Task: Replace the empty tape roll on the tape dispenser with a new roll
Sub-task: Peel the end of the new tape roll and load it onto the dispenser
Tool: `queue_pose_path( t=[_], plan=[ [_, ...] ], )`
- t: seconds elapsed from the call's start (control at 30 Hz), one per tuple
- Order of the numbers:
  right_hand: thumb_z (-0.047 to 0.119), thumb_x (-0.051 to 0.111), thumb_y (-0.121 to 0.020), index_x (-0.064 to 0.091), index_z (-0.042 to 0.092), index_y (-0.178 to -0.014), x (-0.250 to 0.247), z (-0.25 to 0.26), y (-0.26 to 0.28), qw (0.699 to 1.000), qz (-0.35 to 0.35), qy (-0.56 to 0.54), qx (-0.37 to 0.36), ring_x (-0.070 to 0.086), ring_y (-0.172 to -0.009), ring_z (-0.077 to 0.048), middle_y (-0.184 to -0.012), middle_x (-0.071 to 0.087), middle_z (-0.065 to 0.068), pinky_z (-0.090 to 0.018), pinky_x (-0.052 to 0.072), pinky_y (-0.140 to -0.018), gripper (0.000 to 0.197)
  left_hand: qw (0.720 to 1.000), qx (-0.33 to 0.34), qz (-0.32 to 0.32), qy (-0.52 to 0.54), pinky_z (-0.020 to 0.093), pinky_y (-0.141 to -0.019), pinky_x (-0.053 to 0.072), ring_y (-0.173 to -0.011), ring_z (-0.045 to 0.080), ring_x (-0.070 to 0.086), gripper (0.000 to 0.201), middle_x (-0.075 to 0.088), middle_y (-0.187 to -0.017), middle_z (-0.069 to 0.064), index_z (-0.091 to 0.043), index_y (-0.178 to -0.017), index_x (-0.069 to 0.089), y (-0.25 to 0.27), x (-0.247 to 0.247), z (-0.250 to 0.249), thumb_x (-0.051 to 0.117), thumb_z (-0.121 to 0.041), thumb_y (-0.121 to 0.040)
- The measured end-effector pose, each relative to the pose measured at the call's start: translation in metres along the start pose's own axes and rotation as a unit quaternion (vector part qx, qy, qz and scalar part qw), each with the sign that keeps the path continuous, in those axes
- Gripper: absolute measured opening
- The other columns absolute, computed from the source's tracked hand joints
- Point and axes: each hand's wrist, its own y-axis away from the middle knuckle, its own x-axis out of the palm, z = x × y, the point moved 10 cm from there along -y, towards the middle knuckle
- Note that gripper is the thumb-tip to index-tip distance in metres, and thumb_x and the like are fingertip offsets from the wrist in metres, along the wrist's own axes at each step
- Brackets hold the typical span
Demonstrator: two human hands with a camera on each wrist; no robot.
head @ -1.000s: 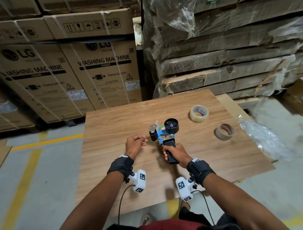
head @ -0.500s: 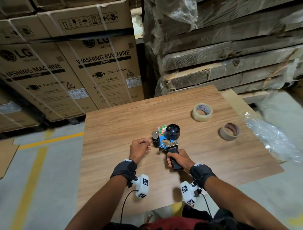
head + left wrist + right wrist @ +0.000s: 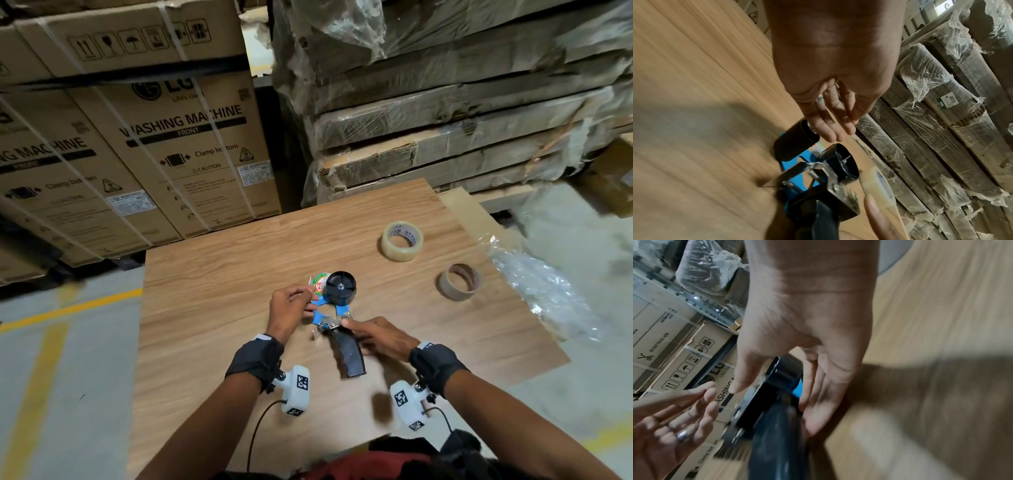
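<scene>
Stacked cartons back the wooden bench (image 3: pixel 212 342). On it lies the tape dispenser (image 3: pixel 334 308), hub bare; the empty core (image 3: pixel 459 281) and new roll (image 3: pixel 402 241) sit apart, so loading remains. Left hand (image 3: pixel 289 313) and right hand (image 3: pixel 378 334) rest loose-fingered beside it, gripping nothing. Blur hides the blade end.

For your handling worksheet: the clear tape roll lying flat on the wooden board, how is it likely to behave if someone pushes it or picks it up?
The tape roll lies on its flat side on the board, so a push would probably slide it, not roll it. It looks thickly wound, so likely firm and fairly weighty. Its open middle should give fingers an easy hold.
</scene>
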Motion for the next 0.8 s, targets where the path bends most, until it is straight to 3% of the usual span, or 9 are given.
queue_pose_path(
  t=[0.1, 0.2, 0.23, 0.3, 0.37, 0.43, 0.5, 0.7, 0.8],
  plan=[
    [0.056, 0.081, -0.078, 0.071, -0.008, -0.100, -0.046, 0.027, 0.002, 0.999, -0.033, 0.017, -0.012, 0.074, -0.083, -0.027, -0.095, 0.078, -0.018, -0.035, 0.062, -0.079, 0.068, 1.000, 0.002, 0.006, -0.009, 0.028, -0.060, 0.058, -0.062, 0.017, 0.066, 0.014, 0.074, -0.077, 0.006, -0.008, -0.092, 0.074, -0.017, 0.015, -0.005, 0.060, -0.006, -0.094],
    [0.053, 0.082, -0.076, 0.070, 0.010, -0.073, -0.104, 0.065, -0.004, 0.988, -0.120, 0.084, -0.054, 0.067, -0.073, -0.024, -0.071, 0.071, -0.005, -0.030, 0.059, -0.069, 0.045, 1.000, 0.005, 0.015, -0.007, 0.028, -0.060, 0.058, -0.061, 0.015, 0.067, 0.013, 0.075, -0.079, 0.008, -0.010, -0.092, 0.074, -0.032, 0.036, -0.013, 0.061, -0.007, -0.094],
    [0.050, 0.085, -0.075, 0.070, 0.013, -0.067, -0.126, 0.081, -0.007, 0.974, -0.173, 0.121, -0.081, 0.069, -0.072, -0.023, -0.070, 0.073, -0.001, -0.031, 0.060, -0.071, 0.040, 1.000, 0.007, 0.018, -0.003, 0.027, -0.059, 0.058, -0.060, 0.014, 0.067, 0.013, 0.075, -0.080, 0.009, -0.009, -0.093, 0.074, -0.036, 0.043, -0.015, 0.061, -0.007, -0.094],
    [0.042, 0.088, -0.074, 0.076, 0.014, -0.078, -0.165, 0.114, -0.005, 0.927, -0.290, 0.201, -0.125, 0.075, -0.085, -0.023, -0.084, 0.080, -0.002, -0.038, 0.060, -0.085, 0.030, 1.000, 0.007, 0.020, 0.004, 0.027, -0.059, 0.058, -0.061, 0.015, 0.068, 0.012, 0.076, -0.081, 0.010, -0.007, -0.094, 0.074, -0.043, 0.056, -0.017, 0.061, -0.007, -0.095],
    [0.033, 0.085, -0.077, 0.077, 0.015, -0.104, -0.185, 0.146, -0.001, 0.878, -0.356, 0.285, -0.149, 0.070, -0.105, -0.031, -0.112, 0.076, -0.010, -0.038, 0.052, -0.094, 0.033, 1.000, 0.003, 0.023, 0.005, 0.029, -0.061, 0.059, -0.062, 0.018, 0.067, 0.013, 0.076, -0.082, 0.013, -0.007, -0.094, 0.074, -0.050, 0.068, -0.018, 0.061, -0.007, -0.095],
    [0.026, 0.080, -0.080, 0.071, 0.015, -0.121, -0.190, 0.163, -0.013, 0.860, -0.337, 0.357, -0.139, 0.063, -0.118, -0.034, -0.131, 0.067, -0.014, -0.038, 0.047, -0.098, 0.043, 1.000, 0.000, 0.023, 0.003, 0.029, -0.061, 0.059, -0.062, 0.018, 0.067, 0.013, 0.075, -0.081, 0.013, -0.007, -0.094, 0.074, -0.057, 0.080, -0.017, 0.061, -0.007, -0.095],
    [0.024, 0.076, -0.084, 0.068, 0.016, -0.128, -0.189, 0.163, -0.032, 0.857, -0.286, 0.413, -0.115, 0.062, -0.124, -0.033, -0.139, 0.063, -0.013, -0.037, 0.046, -0.102, 0.046, 1.000, -0.006, 0.018, 0.004, 0.026, -0.058, 0.057, -0.062, 0.018, 0.067, 0.013, 0.075, -0.080, 0.012, -0.005, -0.095, 0.074, -0.062, 0.089, -0.016, 0.061, -0.007, -0.095],
    [0.018, 0.068, -0.092, 0.070, 0.011, -0.128, -0.190, 0.157, -0.049, 0.851, -0.269, 0.439, -0.097, 0.063, -0.122, -0.036, -0.129, 0.070, -0.015, -0.040, 0.048, -0.101, 0.037, 0.999, -0.026, 0.011, 0.025, 0.029, -0.060, 0.055, -0.068, 0.023, 0.067, 0.011, 0.075, -0.081, 0.013, -0.008, -0.092, 0.076, -0.075, 0.101, -0.007, 0.064, -0.009, -0.093],
    [0.022, 0.070, -0.091, 0.070, 0.014, -0.128, -0.186, 0.158, -0.044, 0.872, -0.268, 0.396, -0.106, 0.062, -0.123, -0.036, -0.130, 0.070, -0.015, -0.039, 0.048, -0.102, 0.038, 0.999, -0.024, 0.013, 0.033, 0.029, -0.058, 0.054, -0.073, 0.024, 0.066, 0.008, 0.075, -0.082, 0.012, -0.009, -0.093, 0.076, -0.076, 0.106, -0.008, 0.069, -0.009, -0.090]
  ],
)
